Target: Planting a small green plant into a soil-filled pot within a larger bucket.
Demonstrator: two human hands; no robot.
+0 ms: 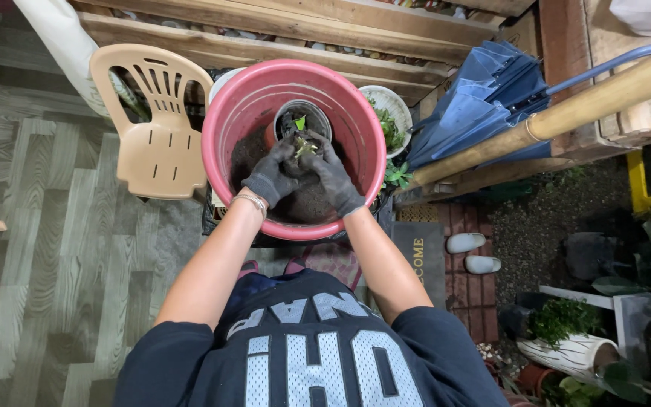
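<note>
Hands in dark grey gloves meet over a small pot inside a big pink tub [224, 105]. The left hand [269, 177] wears a thin bracelet at the wrist, and its fingers are bent around a little clump of soil with a small green plant [303, 143]. The right hand [333, 177] is on the other side of the same clump, fingers also curled against it, so both hands grip the plant together. The small pot [318, 113] stands in the far half of the tub, just behind the fingertips, and a bright green leaf shows inside it. Dark soil [303, 205] covers the bottom of the tub under the hands.

A beige plastic chair [156, 128] stands just left of the tub on a grey floor with a wood pattern. Behind the tub there are wooden boards [288, 30]. To the right of the tub a white pot with green plants [389, 113] is partly hidden by the rim. A folded blue umbrella [484, 102] leans further right, and a thick bamboo pole [566, 113] crosses over it. Lower right, a pair of pale slippers [472, 252] lies on red bricks, near some more potted plants [566, 332].
</note>
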